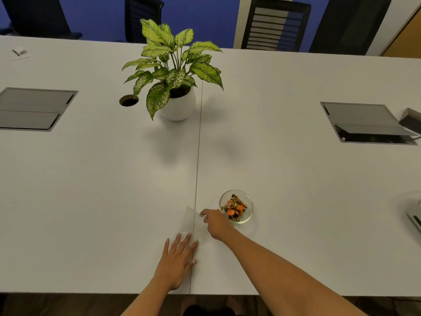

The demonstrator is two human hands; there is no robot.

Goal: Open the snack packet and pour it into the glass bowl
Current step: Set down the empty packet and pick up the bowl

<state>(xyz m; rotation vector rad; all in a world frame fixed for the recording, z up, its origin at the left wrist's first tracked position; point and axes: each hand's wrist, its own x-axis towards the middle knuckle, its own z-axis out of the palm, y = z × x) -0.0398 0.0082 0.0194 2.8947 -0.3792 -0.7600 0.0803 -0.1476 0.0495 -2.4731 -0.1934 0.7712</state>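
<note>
The clear snack packet lies flat on the white counter, just left of the glass bowl that holds wrapped sweets, its long axis running from the near edge away and slightly left. The left hand rests palm down, fingers spread, its fingertips on the packet's near end, grip open. The right hand reaches in from the right, arm outstretched, its grip pinching the packet's far right edge.

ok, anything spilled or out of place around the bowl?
No spill visible. The snacks sit inside the glass bowl; the table around it looks clean. The clear packet lies flat and looks empty, left hand pressing its near end, right hand at its far edge.
</note>
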